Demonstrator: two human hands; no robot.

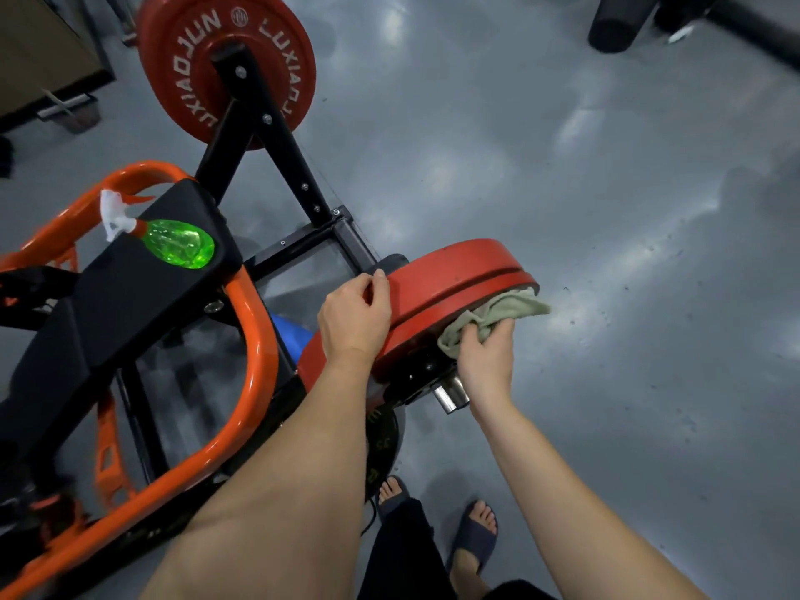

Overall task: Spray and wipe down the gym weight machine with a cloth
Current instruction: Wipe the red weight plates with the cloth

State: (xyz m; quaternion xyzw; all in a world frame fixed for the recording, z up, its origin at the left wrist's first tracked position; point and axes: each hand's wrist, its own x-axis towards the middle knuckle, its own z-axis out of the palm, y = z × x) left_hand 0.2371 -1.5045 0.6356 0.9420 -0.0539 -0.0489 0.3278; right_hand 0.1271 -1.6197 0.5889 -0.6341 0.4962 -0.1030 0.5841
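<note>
A weight machine with an orange tubular frame (255, 339) and a black frame carries red weight plates (454, 275) on a steel sleeve (452, 394) at centre. My left hand (355, 318) grips the rim of the near red plate from the left. My right hand (487, 352) holds a pale green cloth (493, 311) bunched against the plate's outer face. A green spray bottle (177, 242) with a white trigger lies on the machine's black pad (143, 279) at left.
Another red plate (225, 67) hangs at the far end of the machine. A smaller black plate (383, 448) sits below the red ones. Grey floor (606, 210) spreads to the right. Dark roller pads (619, 23) lie top right. My sandalled feet (474, 539) stand at the bottom.
</note>
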